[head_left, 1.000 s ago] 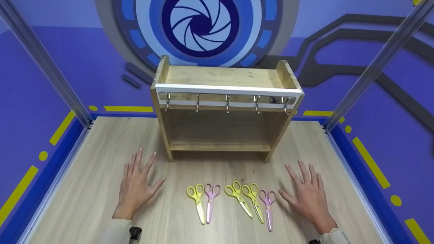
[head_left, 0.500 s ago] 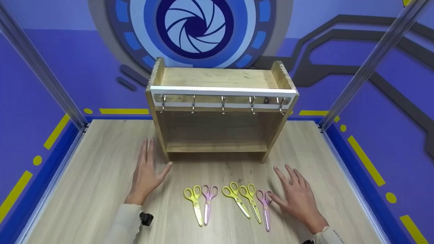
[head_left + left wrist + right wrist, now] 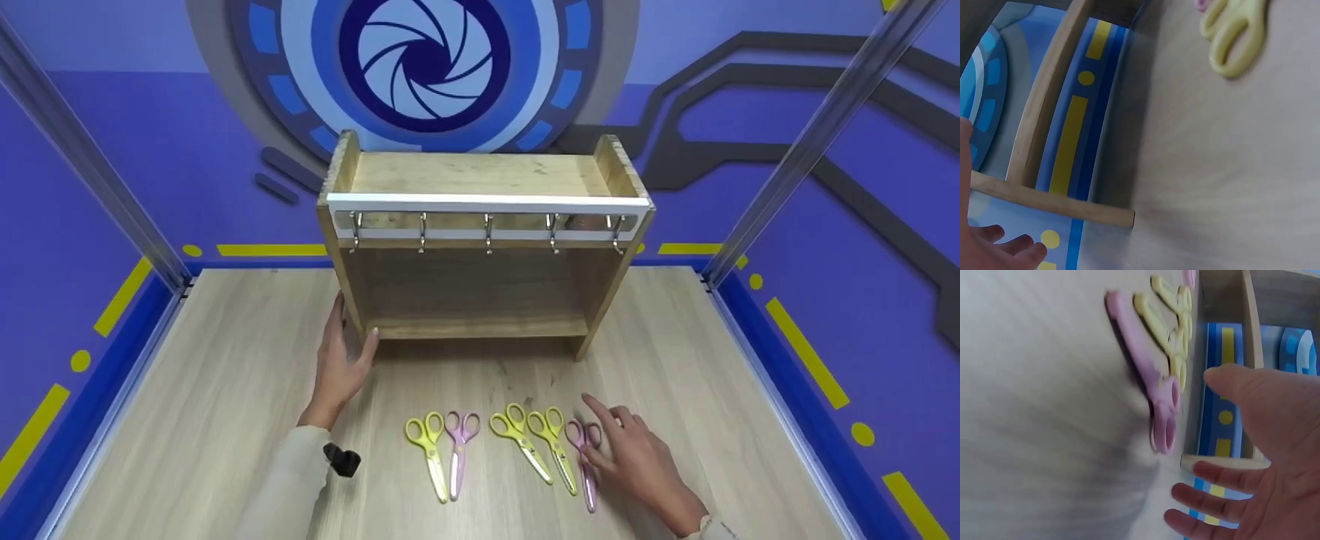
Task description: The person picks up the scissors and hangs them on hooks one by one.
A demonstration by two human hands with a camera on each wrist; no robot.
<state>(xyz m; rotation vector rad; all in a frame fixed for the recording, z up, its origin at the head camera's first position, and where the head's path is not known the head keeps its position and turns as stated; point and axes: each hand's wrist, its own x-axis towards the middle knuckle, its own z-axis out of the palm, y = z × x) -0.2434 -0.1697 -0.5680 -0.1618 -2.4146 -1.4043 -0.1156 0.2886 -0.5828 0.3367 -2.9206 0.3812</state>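
Lying flat on the worktop [image 3: 225,390] in front of the wooden rack [image 3: 480,328], toward its right end, the nearest pink scissors [image 3: 589,480] are by the right hand [image 3: 641,459]. That hand has its fingers loose and apart and holds nothing; the right wrist view shows a gap between it and the scissors. The left hand [image 3: 341,375] is at the rack's left side, with its thumb in front and its fingers along the outside. Those fingers are not curled tight, and it is hard to tell if they touch the wood.

Two yellow scissors [image 3: 561,459] lie next to the pink ones, in front of the rack's middle. One more yellow pair [image 3: 435,465] and one more pink pair [image 3: 457,469] lie closer to its left end. Metal hooks [image 3: 488,234] line the rack's front.

It seems to be the reaching step. The next move likely calls for a careful pinch on the pink scissors, with the left hand steadying the rack.
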